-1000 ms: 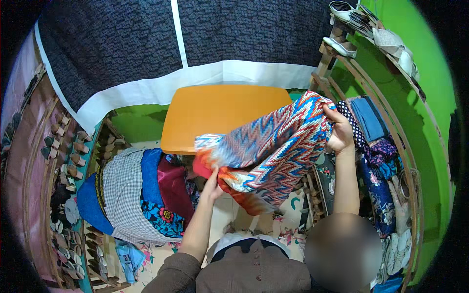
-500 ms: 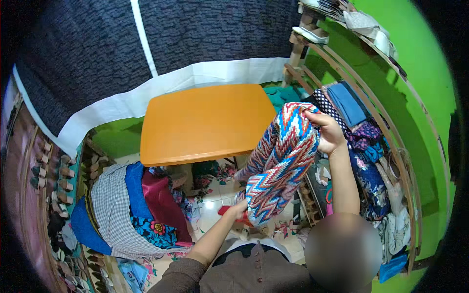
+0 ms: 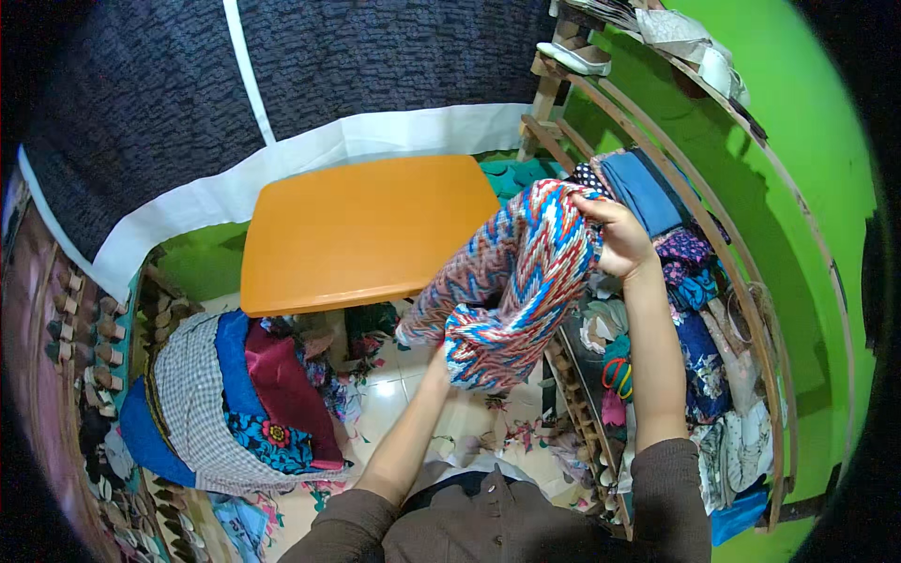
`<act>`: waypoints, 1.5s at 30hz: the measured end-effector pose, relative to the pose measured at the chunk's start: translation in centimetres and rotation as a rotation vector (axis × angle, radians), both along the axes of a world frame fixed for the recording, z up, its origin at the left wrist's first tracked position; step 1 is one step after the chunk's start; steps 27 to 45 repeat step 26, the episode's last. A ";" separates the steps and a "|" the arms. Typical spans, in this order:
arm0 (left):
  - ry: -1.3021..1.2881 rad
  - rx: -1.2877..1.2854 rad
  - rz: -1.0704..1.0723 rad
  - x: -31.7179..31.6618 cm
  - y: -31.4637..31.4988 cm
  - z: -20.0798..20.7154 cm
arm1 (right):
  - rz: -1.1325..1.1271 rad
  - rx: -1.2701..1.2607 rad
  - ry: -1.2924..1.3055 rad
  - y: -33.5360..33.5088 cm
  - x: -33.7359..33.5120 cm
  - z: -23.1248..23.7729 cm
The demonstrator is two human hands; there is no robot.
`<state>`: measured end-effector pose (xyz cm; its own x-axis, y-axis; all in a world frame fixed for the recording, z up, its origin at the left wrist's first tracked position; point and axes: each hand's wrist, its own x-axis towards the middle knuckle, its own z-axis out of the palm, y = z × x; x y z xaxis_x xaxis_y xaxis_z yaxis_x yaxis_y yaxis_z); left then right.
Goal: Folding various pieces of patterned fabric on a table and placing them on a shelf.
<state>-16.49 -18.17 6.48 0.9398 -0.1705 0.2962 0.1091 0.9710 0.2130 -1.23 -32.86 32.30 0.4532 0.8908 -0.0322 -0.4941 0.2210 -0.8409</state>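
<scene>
A zigzag-patterned cloth [image 3: 549, 253] in red, blue and white hangs in a bunched loop in front of my body. With my right hand [image 3: 619, 235] I grip its upper right end, thumb on top and fingers behind. My left hand [image 3: 441, 364] goes in at the cloth's lower left edge, where the fabric covers its fingers. Just beyond the cloth is an orange table [image 3: 366, 235] with a bare top.
Draped fabrics, with a checked cloth [image 3: 192, 394] and a maroon cloth [image 3: 282, 375], stand at left. Shoes [image 3: 103, 375] line the left rack. Folded clothes [image 3: 648, 192] fill a wooden rack [image 3: 751, 310] at right. A dark curtain [image 3: 404, 56] hangs behind the table.
The cloth has shifted left and its loop has opened wider. My left hand has moved up into its lower edge, and the red piece beside that hand no longer shows.
</scene>
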 end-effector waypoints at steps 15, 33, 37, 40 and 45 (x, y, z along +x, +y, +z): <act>0.753 2.486 0.469 -13.7 20.7 6.4 | 0.219 -0.343 -0.247 12.5 -0.9 -4.8; 0.196 1.746 -0.120 -2.5 23.1 17.3 | 1.030 -0.389 -0.560 21.8 -1.1 -6.0; 0.196 1.746 -0.120 -2.5 23.1 17.3 | 1.030 -0.389 -0.560 21.8 -1.1 -6.0; 0.196 1.746 -0.120 -2.5 23.1 17.3 | 1.030 -0.389 -0.560 21.8 -1.1 -6.0; 0.196 1.746 -0.120 -2.5 23.1 17.3 | 1.030 -0.389 -0.560 21.8 -1.1 -6.0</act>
